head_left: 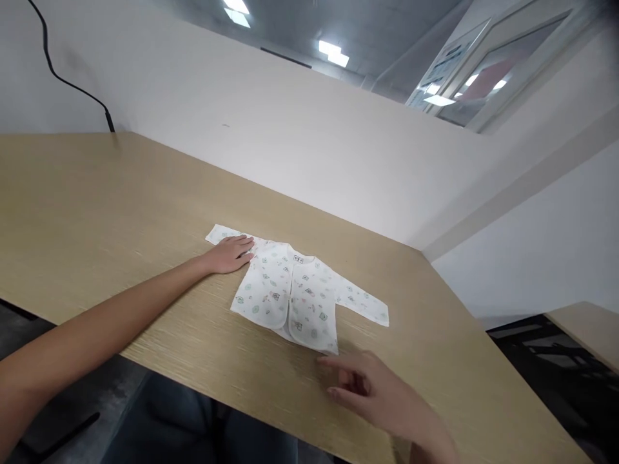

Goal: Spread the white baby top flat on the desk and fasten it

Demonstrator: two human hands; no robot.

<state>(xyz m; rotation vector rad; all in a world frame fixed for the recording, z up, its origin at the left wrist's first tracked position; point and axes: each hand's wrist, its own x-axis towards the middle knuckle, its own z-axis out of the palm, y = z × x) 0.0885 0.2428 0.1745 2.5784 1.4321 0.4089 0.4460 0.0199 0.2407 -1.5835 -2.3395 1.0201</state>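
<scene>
My left hand: flat on 1 sleeve, fingers extended. White printed baby jacket: front up on tabletop, sleeves spread. My right hand: near lower hem, thumb and index apart.

No text can be read. At the neckline of the white printed jacket, a small label is marked with dark, boxed characters too tiny to be made out. On the pale panel beyond the partition, at upper right, markings are blurred past reading.
</scene>
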